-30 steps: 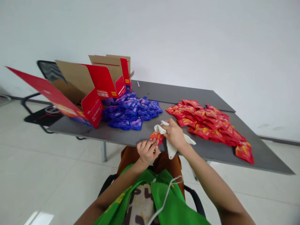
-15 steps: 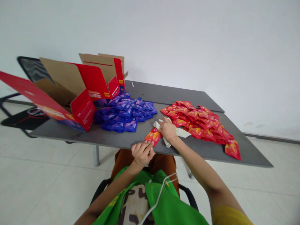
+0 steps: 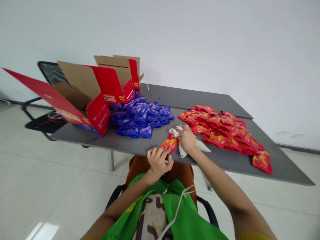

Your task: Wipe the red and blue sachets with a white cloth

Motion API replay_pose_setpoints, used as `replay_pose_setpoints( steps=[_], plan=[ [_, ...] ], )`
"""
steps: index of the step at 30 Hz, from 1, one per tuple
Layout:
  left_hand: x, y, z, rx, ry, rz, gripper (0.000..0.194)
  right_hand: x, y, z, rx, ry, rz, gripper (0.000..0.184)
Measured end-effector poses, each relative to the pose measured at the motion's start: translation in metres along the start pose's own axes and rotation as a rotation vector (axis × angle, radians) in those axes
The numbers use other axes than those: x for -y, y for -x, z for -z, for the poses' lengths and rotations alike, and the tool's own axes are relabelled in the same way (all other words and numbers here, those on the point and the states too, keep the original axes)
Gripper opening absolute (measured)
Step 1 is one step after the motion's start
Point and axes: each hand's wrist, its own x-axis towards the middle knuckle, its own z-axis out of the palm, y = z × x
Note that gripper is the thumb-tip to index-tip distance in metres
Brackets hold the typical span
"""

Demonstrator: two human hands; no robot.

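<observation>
A red packet [image 3: 170, 143] with an orange print lies flat near the table's front edge. Over its near end curl the fingers of my left hand [image 3: 159, 161], with the thumb off to the right side. My right hand [image 3: 187, 138] is closed on a bunched white cloth [image 3: 202, 145], pressed down at the packet's far right end. Part of the cloth spreads out under and right of the wrist. Just beyond the right hand begins a heap of red packets [image 3: 220, 130]; blue packets [image 3: 142, 116] are piled to the left.
Two opened red cartons, a near one [image 3: 98, 115] and a far one [image 3: 117, 81], stand at the left of the grey table [image 3: 135, 145]. A single red packet [image 3: 262, 161] sits by the front edge at right. Behind the cartons is a black chair [image 3: 50, 71].
The whole view has shifted, so the table's contents appear farther right. My left fingers have spread a little over the packet's near end. The right hand stays on the cloth.
</observation>
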Motion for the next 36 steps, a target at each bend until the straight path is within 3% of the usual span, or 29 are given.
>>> replay_pose_setpoints(
  steps=[4,9,12,15,19,21,24,27,31,36],
  plan=[
    [-0.013,-0.026,0.023,0.192,-0.019,0.079,0.026,-0.020,-0.006,0.026,-0.085,0.041,-0.028,0.032],
    [-0.018,-0.046,0.032,0.374,-0.100,-0.056,0.054,-0.031,0.016,0.069,-0.373,-0.042,-0.004,0.037],
    [-0.016,-0.048,0.031,0.468,-0.126,-0.068,0.048,-0.034,0.034,0.082,-0.440,-0.119,0.023,0.035],
    [-0.010,-0.050,0.027,0.429,-0.106,0.075,0.035,-0.030,0.051,0.087,-0.369,-0.128,0.065,0.038],
    [-0.001,-0.057,0.021,0.372,0.056,0.404,0.033,-0.005,0.062,0.080,-0.150,-0.120,0.057,0.045],
    [0.002,-0.059,0.020,0.328,0.158,0.475,0.030,0.012,0.060,0.070,-0.029,-0.139,0.086,0.039],
    [0.007,-0.057,0.021,0.291,0.317,0.478,0.024,0.033,0.051,0.048,0.066,-0.180,0.237,0.032],
    [0.013,-0.053,0.023,0.331,0.395,0.455,0.025,0.041,0.039,0.022,0.050,-0.197,0.290,0.021],
    [0.015,-0.048,0.022,0.323,0.348,0.430,0.033,0.033,0.019,0.003,0.032,-0.042,0.143,0.018],
    [0.003,-0.045,0.015,0.260,0.215,0.410,0.034,0.012,-0.007,0.014,0.072,0.076,-0.079,0.015]
  ],
)
